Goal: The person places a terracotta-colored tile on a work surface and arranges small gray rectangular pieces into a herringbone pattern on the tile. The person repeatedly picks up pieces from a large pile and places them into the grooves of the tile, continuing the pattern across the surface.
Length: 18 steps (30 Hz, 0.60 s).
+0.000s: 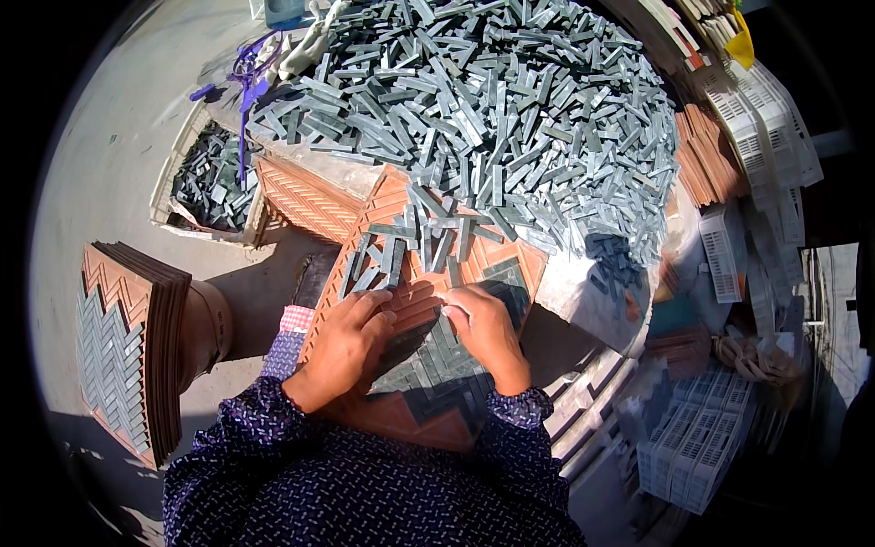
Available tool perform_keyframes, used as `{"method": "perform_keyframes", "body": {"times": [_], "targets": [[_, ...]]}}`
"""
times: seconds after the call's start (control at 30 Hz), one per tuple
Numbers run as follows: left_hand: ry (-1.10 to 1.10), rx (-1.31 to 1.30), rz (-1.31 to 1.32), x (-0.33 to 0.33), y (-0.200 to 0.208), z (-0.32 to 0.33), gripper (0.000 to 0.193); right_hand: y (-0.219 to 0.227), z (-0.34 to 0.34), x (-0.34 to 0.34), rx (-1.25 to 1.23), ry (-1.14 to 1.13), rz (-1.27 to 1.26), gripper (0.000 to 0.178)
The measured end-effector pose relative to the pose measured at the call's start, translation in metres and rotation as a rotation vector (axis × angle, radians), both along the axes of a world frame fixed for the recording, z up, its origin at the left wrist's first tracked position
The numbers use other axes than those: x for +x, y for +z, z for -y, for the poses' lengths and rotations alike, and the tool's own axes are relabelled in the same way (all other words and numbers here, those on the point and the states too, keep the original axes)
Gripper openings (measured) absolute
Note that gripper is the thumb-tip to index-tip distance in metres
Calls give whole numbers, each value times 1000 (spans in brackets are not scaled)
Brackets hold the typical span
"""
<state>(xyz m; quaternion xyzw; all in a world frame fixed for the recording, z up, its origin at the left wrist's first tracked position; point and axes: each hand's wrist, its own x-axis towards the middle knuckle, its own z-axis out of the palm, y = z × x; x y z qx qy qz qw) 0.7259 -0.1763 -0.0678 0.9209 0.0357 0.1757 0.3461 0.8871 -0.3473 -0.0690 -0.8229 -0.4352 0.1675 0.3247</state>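
Note:
In front of me lies an orange herringbone-grooved mould tray (436,430), partly filled with grey-green stone strips (433,365) in a zigzag pattern. Over its left part my left hand (344,345) is closed, fingers curled down by the loose strips; what they hold, if anything, is hidden. My right hand (485,330) is closed too, thumb and forefinger pinched at the lower end of a short stone strip (453,271). Several loose stone strips (394,260) lie scattered on the tray's upper part, just beyond my hands. Bare orange grooves show between the hands.
A large heap of stone strips (510,109) lies beyond the tray. At left are a crate of stone pieces (214,173) and a stack of orange trays (137,337), its top one filled. White plastic crates (697,438) stand at right. Pale gloves (310,46) lie at the back.

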Motion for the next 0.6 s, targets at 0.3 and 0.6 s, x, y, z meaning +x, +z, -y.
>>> {"method": "perform_keyframes", "body": {"times": [0.3, 0.6], "targets": [[-79, -104, 49, -9, -10, 25, 15, -18, -25, 1, 12, -327, 93, 33], [-40, -194, 54, -15, -20, 16, 18, -3, -13, -22, 90, 79, 145, 25]]}}
